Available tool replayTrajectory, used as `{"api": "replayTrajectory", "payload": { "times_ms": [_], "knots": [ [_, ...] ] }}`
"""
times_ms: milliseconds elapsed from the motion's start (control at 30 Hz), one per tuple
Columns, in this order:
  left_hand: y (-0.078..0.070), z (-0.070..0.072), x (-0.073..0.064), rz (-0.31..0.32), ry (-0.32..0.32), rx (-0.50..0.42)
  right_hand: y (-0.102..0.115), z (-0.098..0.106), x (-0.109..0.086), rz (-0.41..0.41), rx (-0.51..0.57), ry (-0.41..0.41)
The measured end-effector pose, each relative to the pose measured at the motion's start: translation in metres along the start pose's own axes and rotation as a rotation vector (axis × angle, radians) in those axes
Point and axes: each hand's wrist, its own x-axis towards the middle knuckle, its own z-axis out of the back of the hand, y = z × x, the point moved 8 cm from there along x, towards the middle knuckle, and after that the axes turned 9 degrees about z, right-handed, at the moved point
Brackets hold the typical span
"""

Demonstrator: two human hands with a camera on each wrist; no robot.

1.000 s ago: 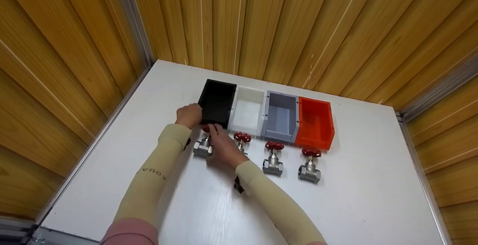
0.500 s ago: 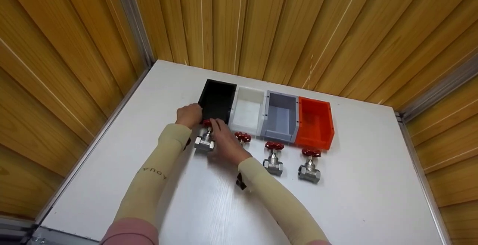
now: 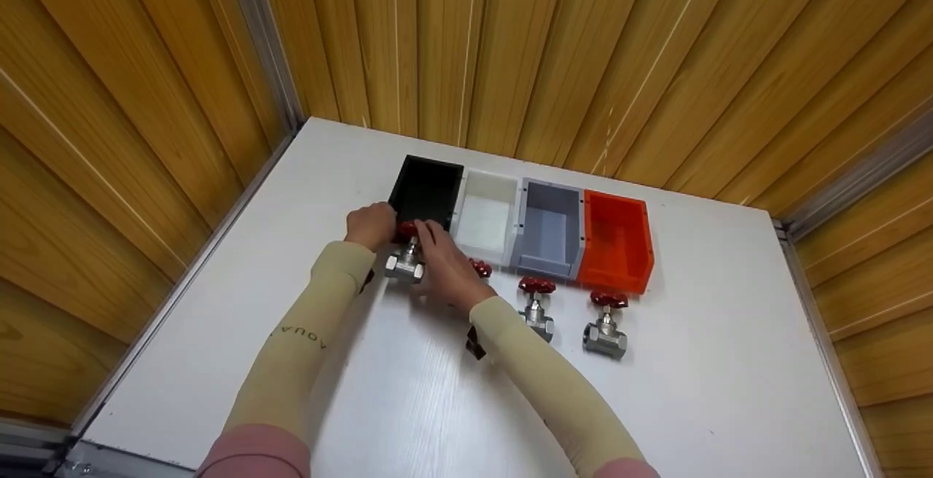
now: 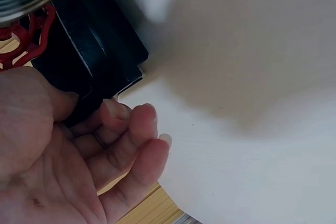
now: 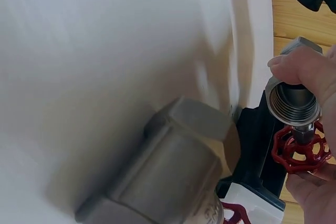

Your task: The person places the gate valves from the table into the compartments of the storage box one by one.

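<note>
In the head view my right hand [image 3: 448, 267] holds a metal valve [image 3: 404, 268] with a red handwheel at the front edge of the black bin [image 3: 428, 186]. The right wrist view has the thumb on the threaded body of the valve [image 5: 294, 103] and fingers by its handwheel [image 5: 300, 149]. My left hand [image 3: 370, 224] grips the black bin at its left front edge. From the left wrist, its curled fingers [image 4: 143, 121] show at the corner of the bin [image 4: 100, 40]. A second valve is mostly hidden behind my right hand, its red wheel [image 3: 481, 268] showing.
A white bin [image 3: 487, 208], a grey bin [image 3: 548, 226] and an orange bin [image 3: 618, 241] stand in a row right of the black one. Two more valves, a nearer one [image 3: 537, 310] and a farther one [image 3: 605, 334], stand before them on the white table [image 3: 714, 361]. Wood-look panels [image 3: 510, 41] surround it.
My right hand has raised the valve and brought it up toward the black bin, so its wheel now overlaps the front edge. The left hand stays at the bin.
</note>
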Motion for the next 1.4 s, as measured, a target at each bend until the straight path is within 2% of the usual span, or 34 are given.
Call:
{"api": "replayTrajectory", "payload": {
  "times_ms": [400,567,700,1067,1400],
  "knots": [
    [0.005,-0.004,0.006,0.022,0.022,-0.055,-0.014,0.007,0.007,0.008,-0.037,-0.043],
    [0.005,-0.003,0.005,0.027,0.002,-0.068,-0.017,0.01,0.011,0.018,-0.02,-0.045],
    [0.003,-0.001,0.003,0.017,-0.015,-0.053,-0.02,0.01,0.013,0.008,0.009,-0.039],
    [0.0,-0.003,0.0,0.004,0.014,-0.013,-0.025,0.01,0.023,0.017,0.009,-0.04],
    [0.003,0.004,0.0,0.02,-0.024,-0.06,-0.031,0.014,0.035,0.042,-0.008,-0.054]
  ]
}}
